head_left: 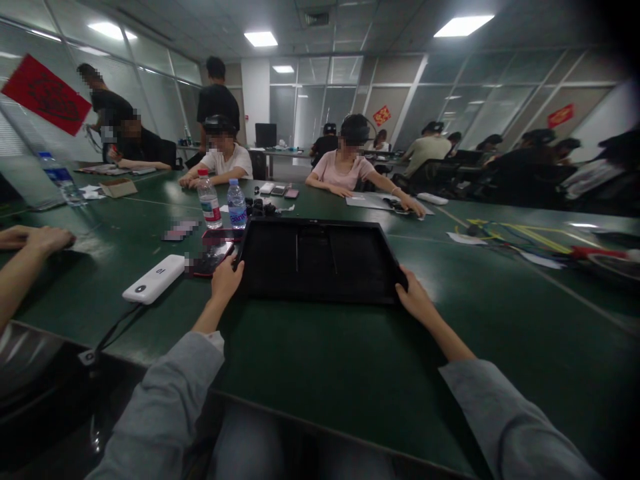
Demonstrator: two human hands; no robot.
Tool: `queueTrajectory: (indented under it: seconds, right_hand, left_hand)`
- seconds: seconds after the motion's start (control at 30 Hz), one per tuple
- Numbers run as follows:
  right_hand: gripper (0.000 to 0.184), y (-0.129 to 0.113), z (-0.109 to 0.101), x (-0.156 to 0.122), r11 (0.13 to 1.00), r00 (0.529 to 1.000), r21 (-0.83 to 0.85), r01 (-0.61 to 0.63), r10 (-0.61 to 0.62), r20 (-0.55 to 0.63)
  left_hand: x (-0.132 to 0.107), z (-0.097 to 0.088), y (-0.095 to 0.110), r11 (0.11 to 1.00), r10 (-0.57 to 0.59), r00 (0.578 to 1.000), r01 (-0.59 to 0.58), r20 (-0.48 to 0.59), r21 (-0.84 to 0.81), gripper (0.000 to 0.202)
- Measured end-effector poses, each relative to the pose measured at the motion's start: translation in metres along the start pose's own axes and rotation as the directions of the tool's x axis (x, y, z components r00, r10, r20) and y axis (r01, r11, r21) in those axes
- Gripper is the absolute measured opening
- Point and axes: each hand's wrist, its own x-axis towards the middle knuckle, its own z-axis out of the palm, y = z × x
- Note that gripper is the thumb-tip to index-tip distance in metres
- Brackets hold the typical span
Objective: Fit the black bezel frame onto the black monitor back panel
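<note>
A shallow black rectangular tray (270, 287) with raised rims lies in front of me on the green table. Two thin upright lines and a dark curved shape show inside it; I cannot make out what they are. My left hand (227, 279) grips its left edge, thumb towards the inside. At the opposite edge, my right hand (416, 297) is closed round the rim in the same way. Close to my left hand is a dark phone-like thing (213, 259) with a red edge. A white power bank (156, 279) with a black cable lies further left.
Behind the tray's left corner stand a red-capped bottle (209, 203) and a blue-capped bottle (237, 207). Another bottle (60, 179) is far left. Coloured cables (525, 240) spread at right. A neighbour's arms (30, 250) rest on the table (340, 373); people sit across from me.
</note>
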Motion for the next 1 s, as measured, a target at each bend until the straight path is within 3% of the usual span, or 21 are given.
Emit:
queueTrajectory:
  seconds: [0.57,1.0]
  right_hand:
    - [0.068,0.010,0.005,0.002,0.997,0.998,-0.034,0.062,-0.062,-0.012]
    - [0.069,0.007,0.004,0.001,0.998,0.999,-0.045,0.033,-0.034,-0.006]
  left_hand:
    - [-0.002,-0.002,0.002,1.000,0.005,1.000,-0.005,0.009,0.018,0.046]
    - [-0.004,-0.005,0.005,1.000,0.000,1.000,0.000,0.021,0.021,0.046]
